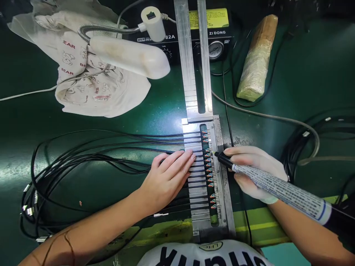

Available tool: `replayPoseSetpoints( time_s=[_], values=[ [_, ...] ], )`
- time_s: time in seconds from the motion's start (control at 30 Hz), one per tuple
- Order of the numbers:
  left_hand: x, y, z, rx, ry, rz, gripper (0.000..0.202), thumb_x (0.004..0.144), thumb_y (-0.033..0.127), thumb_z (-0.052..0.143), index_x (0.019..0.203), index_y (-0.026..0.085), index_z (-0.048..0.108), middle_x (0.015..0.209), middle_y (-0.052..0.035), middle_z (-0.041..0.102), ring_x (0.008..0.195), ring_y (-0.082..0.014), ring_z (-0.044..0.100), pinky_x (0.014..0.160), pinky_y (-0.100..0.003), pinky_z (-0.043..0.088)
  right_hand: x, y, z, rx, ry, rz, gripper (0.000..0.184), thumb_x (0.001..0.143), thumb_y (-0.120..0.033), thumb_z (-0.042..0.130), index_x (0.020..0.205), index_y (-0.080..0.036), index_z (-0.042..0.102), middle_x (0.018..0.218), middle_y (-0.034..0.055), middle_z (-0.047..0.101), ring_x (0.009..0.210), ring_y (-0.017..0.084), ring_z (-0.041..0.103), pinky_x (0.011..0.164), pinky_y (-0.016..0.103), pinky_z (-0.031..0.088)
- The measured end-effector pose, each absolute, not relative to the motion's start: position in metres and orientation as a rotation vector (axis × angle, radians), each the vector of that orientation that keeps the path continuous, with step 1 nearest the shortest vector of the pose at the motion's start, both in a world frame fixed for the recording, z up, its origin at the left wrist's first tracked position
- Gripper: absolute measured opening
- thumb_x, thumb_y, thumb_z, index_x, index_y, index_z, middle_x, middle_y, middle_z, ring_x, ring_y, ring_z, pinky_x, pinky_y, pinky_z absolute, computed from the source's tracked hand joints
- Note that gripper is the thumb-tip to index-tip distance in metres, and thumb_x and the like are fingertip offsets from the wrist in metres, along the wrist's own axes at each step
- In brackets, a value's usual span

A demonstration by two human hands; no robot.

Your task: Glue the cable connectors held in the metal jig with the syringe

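My left hand (169, 175) lies flat with fingers stretched out, pressing several thin black cables (91, 155) onto the slotted metal fixture (198, 177). The cable ends with small coloured tips (209, 166) sit in a row along the fixture's channel. My right hand (256, 171), in a white glove, grips a long pen-like tool (277, 186) with a black tip. That tip touches the fixture next to the cable ends, near the upper part of the row.
A metal rail (191, 62) runs up from the fixture to a black machine with a gauge (215, 50). A gooseneck lamp (130, 55) lies over a printed cloth bag (88, 88). A wrapped bundle (257, 59) sits at upper right. Loose cables (318, 147) curl on the right.
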State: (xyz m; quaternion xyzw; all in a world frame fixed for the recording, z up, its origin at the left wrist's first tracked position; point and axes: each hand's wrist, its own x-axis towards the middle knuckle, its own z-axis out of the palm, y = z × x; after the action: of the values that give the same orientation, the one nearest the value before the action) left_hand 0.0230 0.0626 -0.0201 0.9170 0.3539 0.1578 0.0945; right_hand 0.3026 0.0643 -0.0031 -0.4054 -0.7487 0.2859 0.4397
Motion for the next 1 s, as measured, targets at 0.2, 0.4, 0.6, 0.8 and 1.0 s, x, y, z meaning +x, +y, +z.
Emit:
replayPoseSetpoints(
  time_s=[0.2,0.4,0.6,0.8,1.0],
  values=[
    [0.0229,0.0630,-0.0206,2.720,1.054,0.466,0.045,0.093,0.014,0.063,0.137,0.011,0.055,0.139,-0.0134,0.062,0.125,-0.0269,0.059,0.099,-0.042,0.040,0.3052,0.0638,-0.0061,-1.025,-1.865,0.767,0.038,0.078,-0.014,0.076,0.115,-0.019,0.068,0.117,0.0099,0.072,0.104,0.023,0.072,0.092,0.035,0.062],
    [0.0234,0.0633,-0.0199,2.714,1.054,0.459,0.046,0.093,0.014,0.064,0.138,0.012,0.054,0.138,-0.0126,0.063,0.125,-0.0264,0.059,0.099,-0.042,0.041,0.3060,0.0641,-0.0059,-1.033,-1.862,0.749,0.038,0.077,-0.014,0.076,0.114,-0.018,0.069,0.117,0.0104,0.072,0.103,0.023,0.072,0.093,0.035,0.062],
    [0.0234,0.0638,-0.0202,2.710,1.053,0.466,0.048,0.094,0.015,0.062,0.141,0.014,0.051,0.138,-0.0120,0.063,0.125,-0.0264,0.059,0.099,-0.042,0.041,0.3071,0.0645,-0.0074,-1.035,-1.875,0.722,0.039,0.077,-0.017,0.077,0.115,-0.020,0.069,0.116,0.0101,0.073,0.102,0.024,0.073,0.090,0.037,0.063],
    [0.0235,0.0638,-0.0213,2.704,1.056,0.457,0.057,0.094,0.016,0.062,0.148,0.018,0.044,0.139,-0.0115,0.063,0.125,-0.0263,0.060,0.100,-0.042,0.041,0.3083,0.0635,-0.0105,-1.010,-1.863,0.710,0.041,0.078,-0.018,0.077,0.118,-0.022,0.069,0.115,0.0090,0.073,0.100,0.025,0.073,0.086,0.040,0.065],
    [0.0238,0.0644,-0.0210,2.705,1.056,0.465,0.061,0.095,0.017,0.060,0.152,0.020,0.039,0.138,-0.0113,0.063,0.124,-0.0263,0.060,0.101,-0.042,0.042,0.3088,0.0635,-0.0101,-0.982,-1.862,0.741,0.042,0.078,-0.015,0.076,0.119,-0.020,0.068,0.115,0.0097,0.073,0.100,0.026,0.073,0.084,0.040,0.065]
  ],
)
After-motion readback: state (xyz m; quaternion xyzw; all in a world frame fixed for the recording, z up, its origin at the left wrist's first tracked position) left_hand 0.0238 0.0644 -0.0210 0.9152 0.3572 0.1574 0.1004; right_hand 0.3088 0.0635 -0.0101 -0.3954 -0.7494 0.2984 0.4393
